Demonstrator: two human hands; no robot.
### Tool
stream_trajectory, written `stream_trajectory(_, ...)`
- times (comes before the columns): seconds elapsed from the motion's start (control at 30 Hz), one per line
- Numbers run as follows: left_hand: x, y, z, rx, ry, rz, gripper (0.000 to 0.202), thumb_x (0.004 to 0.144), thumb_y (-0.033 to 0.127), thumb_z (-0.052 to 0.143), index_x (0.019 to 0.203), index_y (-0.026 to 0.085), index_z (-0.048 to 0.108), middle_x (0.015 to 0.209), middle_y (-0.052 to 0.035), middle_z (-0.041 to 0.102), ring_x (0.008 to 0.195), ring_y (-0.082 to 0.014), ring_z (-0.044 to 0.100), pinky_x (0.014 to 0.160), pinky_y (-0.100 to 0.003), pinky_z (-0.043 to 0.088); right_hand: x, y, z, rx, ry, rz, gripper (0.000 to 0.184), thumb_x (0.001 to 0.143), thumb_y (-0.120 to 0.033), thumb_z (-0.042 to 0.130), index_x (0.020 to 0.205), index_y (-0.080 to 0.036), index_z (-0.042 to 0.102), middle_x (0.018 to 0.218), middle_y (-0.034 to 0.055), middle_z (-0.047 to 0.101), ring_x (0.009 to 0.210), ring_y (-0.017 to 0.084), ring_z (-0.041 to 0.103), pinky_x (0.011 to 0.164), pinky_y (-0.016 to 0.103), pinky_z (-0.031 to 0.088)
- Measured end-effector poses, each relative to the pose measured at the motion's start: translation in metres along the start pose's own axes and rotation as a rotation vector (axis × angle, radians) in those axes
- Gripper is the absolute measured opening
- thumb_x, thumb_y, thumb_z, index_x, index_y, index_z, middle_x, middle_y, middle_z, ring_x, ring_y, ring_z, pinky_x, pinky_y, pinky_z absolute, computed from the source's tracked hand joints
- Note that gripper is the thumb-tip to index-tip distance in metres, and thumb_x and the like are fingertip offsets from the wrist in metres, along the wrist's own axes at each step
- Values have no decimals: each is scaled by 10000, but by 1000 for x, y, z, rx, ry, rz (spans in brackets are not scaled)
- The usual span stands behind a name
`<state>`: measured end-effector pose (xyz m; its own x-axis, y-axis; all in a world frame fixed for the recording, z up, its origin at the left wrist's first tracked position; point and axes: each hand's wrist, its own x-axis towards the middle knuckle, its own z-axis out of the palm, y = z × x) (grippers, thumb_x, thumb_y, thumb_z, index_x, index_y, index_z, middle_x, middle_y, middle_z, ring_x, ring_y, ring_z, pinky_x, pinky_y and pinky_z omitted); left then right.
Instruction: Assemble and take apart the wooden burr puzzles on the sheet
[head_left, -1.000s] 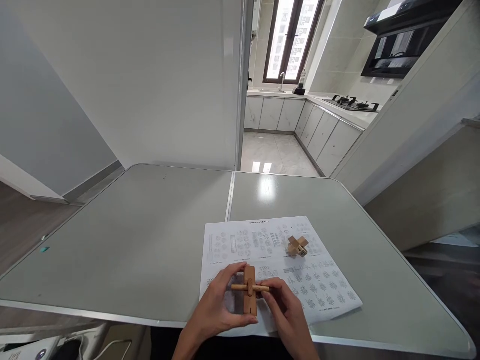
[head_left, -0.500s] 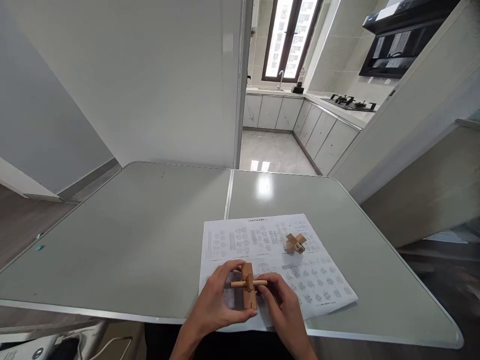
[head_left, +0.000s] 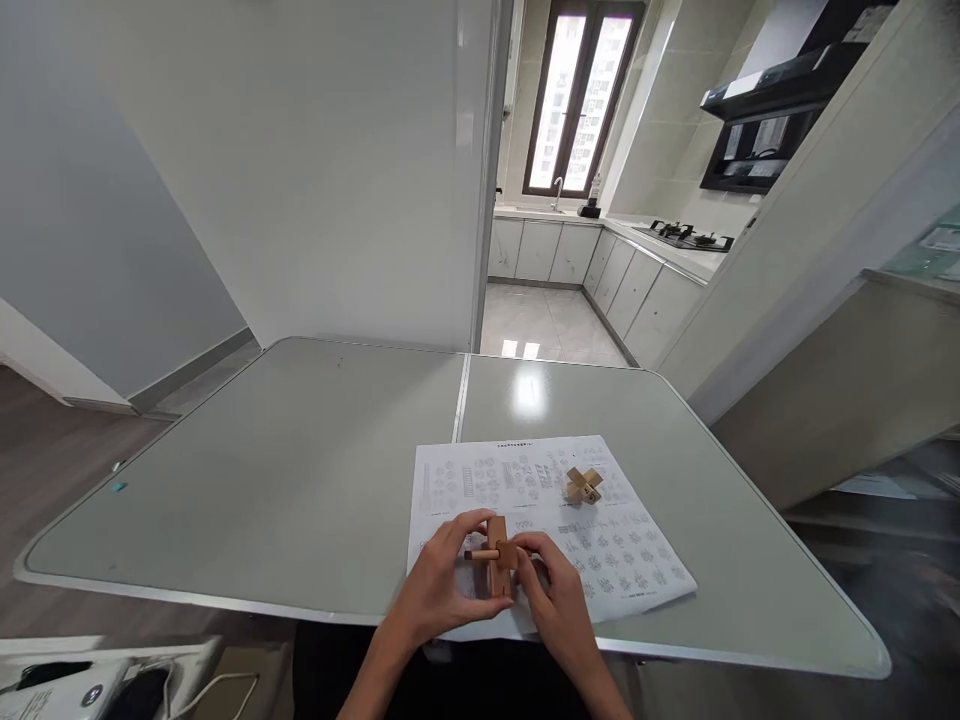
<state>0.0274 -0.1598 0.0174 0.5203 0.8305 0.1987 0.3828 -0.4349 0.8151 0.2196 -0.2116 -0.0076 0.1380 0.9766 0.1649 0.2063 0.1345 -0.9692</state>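
Note:
My left hand (head_left: 433, 580) grips a reddish-brown wooden puzzle block (head_left: 498, 583) by its two ends, thumb at the near end and fingers at the far end. A thin wooden rod (head_left: 481, 555) sticks out to the left of the block, darker at its tip. On the block's right side, a small brown wooden piece (head_left: 508, 554) lies against the fingertips of my right hand (head_left: 555, 595), which are closed in a pinch. How the pieces join is partly hidden by the fingers. Beneath both hands lies a printed sheet (head_left: 636, 560) with rows of small diagrams.
A lighter wooden cross-shaped puzzle (head_left: 583, 487) sits on the sheet to the right. The grey-green table (head_left: 300, 470) has a seam running away from me and a pale rim. A small teal bit (head_left: 118, 487) lies near its left edge. A kitchen opens beyond.
The rod that crossed the block and showed on both sides now shows only on the left. The small brown piece has turned and appears at the block's right. My view has tilted slightly.

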Motion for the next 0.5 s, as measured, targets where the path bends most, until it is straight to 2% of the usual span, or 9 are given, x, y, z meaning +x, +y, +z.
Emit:
stream_trajectory(0.23, -1, 1, 3, 138, 4, 163, 943, 706, 289, 927, 1495, 368, 416, 1461, -58, 602, 1210, -288, 662, 1066, -468, 552, 0, 8, 1, -68, 10, -79, 317, 1070, -486, 484, 1095, -237, 678, 1068, 79, 730, 967, 265, 690, 854, 362, 531)
stream_trajectory(0.4, -2, 1, 7, 215, 19, 214, 903, 711, 276, 916, 1467, 346, 428, 1444, -62, 613, 1220, -303, 662, 1078, -470, 533, -3, 9, 1, -125, 170, -130, 394, 1110, -481, 363, 1048, -234, 665, 1033, 74, 710, 969, 253, 661, 870, 371, 505)
stream_trajectory(0.5, -4, 0, 10, 251, 40, 235, 904, 710, 293, 918, 1464, 336, 421, 1459, -71, 601, 1236, -311, 655, 1083, -472, 521, -4, 11, 4, -179, 191, -198, 345, 1069, -504, 478, 948, -231, 652, 967, 63, 660, 904, 246, 618, 822, 368, 490)
